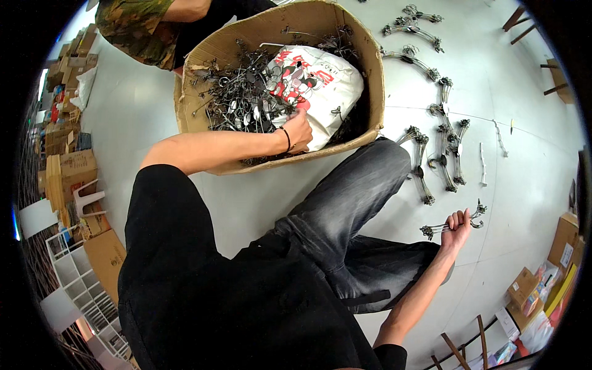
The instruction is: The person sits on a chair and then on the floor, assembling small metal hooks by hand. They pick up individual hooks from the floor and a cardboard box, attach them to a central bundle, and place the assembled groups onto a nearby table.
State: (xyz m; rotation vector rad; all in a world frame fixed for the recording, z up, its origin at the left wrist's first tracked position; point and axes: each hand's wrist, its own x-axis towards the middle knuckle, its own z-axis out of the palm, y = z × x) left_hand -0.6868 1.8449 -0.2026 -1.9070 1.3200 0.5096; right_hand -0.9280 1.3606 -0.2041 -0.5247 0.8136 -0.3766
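Note:
A big cardboard box stands in front of me, holding a tangled heap of black and metal clip hangers. On top of the heap lies a white bag with red print and a cartoon figure. My left hand reaches over the near rim, its fingers curled at the border of hangers and bag; what they grip is hidden. Out to the right, my right hand is closed round a bundle of clip hangers, held low beside my knee.
Bundles of hangers lie in rows on the grey floor right of the box, with thin white strips beyond. Another person's camouflage sleeve is at the far left of the box. Cartons and a white rack line the left side.

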